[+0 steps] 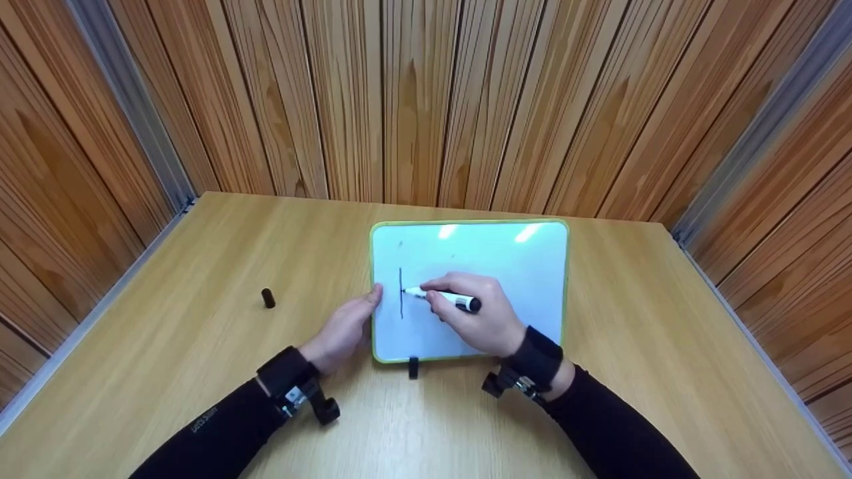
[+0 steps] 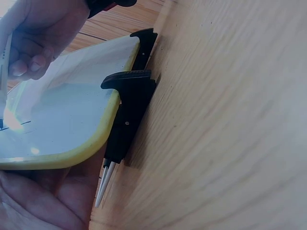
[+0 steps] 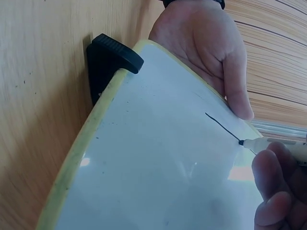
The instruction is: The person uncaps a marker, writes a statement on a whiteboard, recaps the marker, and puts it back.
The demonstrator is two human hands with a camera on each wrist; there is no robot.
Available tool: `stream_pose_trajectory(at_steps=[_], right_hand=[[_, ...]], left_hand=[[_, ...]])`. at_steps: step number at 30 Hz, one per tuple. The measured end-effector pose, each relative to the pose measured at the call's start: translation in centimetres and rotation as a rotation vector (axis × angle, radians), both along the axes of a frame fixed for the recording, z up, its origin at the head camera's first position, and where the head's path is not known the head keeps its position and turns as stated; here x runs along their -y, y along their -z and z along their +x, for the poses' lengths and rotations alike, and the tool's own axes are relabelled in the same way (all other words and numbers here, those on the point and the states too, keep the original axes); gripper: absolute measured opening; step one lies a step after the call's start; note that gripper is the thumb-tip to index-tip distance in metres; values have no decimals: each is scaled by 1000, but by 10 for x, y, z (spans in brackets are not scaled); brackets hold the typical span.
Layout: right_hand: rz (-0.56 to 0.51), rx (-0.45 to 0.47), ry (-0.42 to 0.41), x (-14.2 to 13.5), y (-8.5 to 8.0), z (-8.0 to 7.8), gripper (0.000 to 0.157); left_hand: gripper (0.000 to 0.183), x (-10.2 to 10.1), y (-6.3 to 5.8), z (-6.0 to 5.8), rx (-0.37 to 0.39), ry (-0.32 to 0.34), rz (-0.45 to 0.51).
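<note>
A small whiteboard (image 1: 479, 253) with a yellow-green frame stands propped on the table, one upright black line (image 1: 401, 306) drawn near its left side. My right hand (image 1: 482, 313) pinches a white marker (image 1: 459, 301) with a black end, its dark tip (image 3: 241, 142) touching the board at the line. My left hand (image 1: 343, 332) grips the board's left edge, thumb (image 3: 237, 91) at the front edge and fingers behind, as the left wrist view shows. Black stand clips (image 2: 129, 105) hold the board's lower edge.
The black marker cap (image 1: 268, 298) lies on the wooden table (image 1: 200, 332), left of the board. Wood-plank walls (image 1: 413, 100) rise behind the table and on both sides. Thin white stand legs (image 2: 104, 184) show under the board.
</note>
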State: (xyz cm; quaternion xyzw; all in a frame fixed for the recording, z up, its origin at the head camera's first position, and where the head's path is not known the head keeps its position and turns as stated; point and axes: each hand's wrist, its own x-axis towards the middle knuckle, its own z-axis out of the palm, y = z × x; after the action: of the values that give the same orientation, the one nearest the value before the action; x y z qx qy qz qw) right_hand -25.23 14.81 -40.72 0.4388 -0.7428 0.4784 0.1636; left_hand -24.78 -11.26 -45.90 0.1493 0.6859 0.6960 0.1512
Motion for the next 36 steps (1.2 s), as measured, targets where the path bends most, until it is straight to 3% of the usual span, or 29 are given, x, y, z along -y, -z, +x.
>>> stream_pose_trajectory(at_steps=[18,25,36], right_hand=[[-6,34,31,-10,-6,-2,15],[-18,43,32,-8,-7,-3,15],[-14,12,66,-13,-8,-3,14]], left_hand=[[69,0,0,-1,32,12,25],[68,3,1,2,30,46,92],[71,3,0,-1,13,48,46]])
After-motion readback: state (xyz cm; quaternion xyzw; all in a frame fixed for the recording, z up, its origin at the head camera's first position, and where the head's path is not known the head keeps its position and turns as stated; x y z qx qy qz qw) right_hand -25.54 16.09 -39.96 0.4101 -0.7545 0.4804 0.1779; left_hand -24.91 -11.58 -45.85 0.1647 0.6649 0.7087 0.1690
